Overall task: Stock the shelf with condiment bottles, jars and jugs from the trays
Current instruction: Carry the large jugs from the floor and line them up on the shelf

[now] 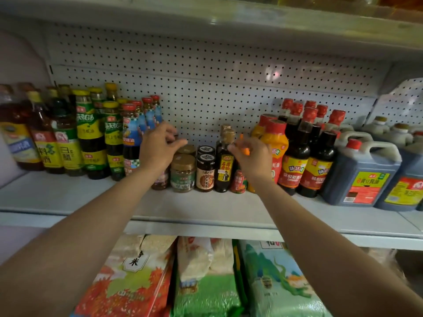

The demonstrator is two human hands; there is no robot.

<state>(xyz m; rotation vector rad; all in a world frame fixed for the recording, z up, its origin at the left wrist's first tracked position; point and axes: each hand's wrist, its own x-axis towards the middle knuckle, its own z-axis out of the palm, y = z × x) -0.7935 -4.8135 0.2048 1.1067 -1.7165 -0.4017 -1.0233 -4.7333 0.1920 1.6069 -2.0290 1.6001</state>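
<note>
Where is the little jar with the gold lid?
The jar with the gold lid stands mid-shelf in the head view, just right of the left hand, beside a black-lidded jar.

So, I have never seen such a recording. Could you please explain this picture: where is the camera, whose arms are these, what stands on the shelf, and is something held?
There is no machine here. The camera sits on a person's head and looks forward and down, so the two bare arms are that person's own.

The left hand reaches over a jar on the shelf; whether its fingers hold anything is unclear. The right hand pinches a small orange thing, too blurred to name.

On the shelf stand tall bottles at the left, small jars and a dark bottle in the middle, and red-capped bottles and big jugs at the right. Bags of rice lie below.
</note>
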